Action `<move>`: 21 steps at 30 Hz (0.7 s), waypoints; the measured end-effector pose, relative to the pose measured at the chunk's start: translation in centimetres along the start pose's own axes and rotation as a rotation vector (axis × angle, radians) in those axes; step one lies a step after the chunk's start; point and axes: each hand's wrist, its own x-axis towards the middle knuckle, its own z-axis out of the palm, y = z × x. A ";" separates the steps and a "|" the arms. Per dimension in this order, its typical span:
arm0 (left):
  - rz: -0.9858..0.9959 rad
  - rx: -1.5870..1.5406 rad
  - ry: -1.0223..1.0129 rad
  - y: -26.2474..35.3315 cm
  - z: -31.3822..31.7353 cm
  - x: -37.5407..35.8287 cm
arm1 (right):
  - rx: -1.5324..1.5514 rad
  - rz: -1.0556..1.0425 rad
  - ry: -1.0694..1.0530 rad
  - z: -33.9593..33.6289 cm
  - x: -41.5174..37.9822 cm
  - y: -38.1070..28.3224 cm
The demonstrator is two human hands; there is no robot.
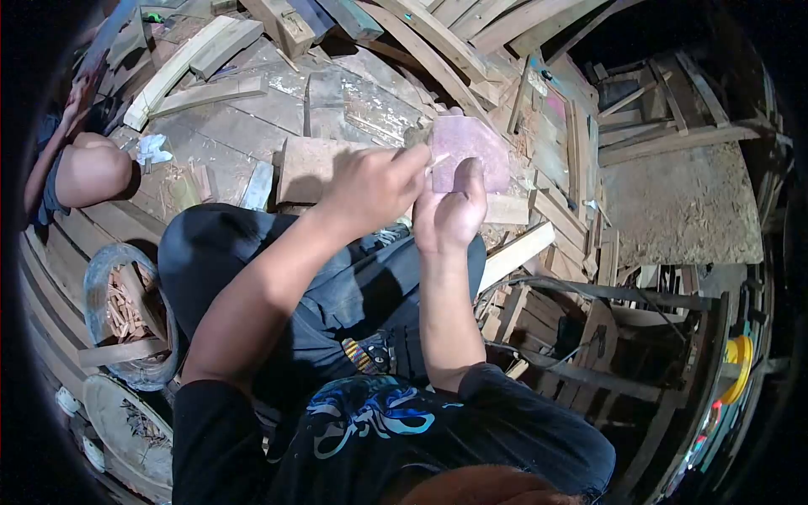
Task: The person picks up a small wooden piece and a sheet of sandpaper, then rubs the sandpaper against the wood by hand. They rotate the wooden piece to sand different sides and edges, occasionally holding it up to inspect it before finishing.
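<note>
My left hand [379, 181] is closed in a pinch on a small pale wooden stick [441, 158], its tip lying over a pinkish flat sheet. That pinkish sheet [484, 143] looks rough like sandpaper, and my right hand [453, 217] grips it from below with the thumb pressed on its face. The two hands are close together above my crossed legs. Behind my left hand, a flat wooden block [307, 172] rests on the plank floor; part of it is hidden by the hand.
At left stand a tub [94, 286] of small wooden pegs and a basin [105, 412] of dark scraps. Another person's bent knee [93, 172] is at the upper left. Timber lengths [202, 59] lie ahead; a board [682, 206] and a yellow reel [737, 370] are at right.
</note>
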 end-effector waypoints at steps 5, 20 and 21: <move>0.032 -0.040 -0.011 0.1 -0.1 0.1 | -0.032 0.010 0.048 0.4 0.0 -0.3; 0.034 0.011 0.062 0.6 0.4 0.1 | -0.053 -0.069 -0.038 1.0 -0.8 -0.1; 0.004 0.013 0.086 0.5 0.3 0.1 | -0.026 -0.025 0.009 1.0 -1.1 0.3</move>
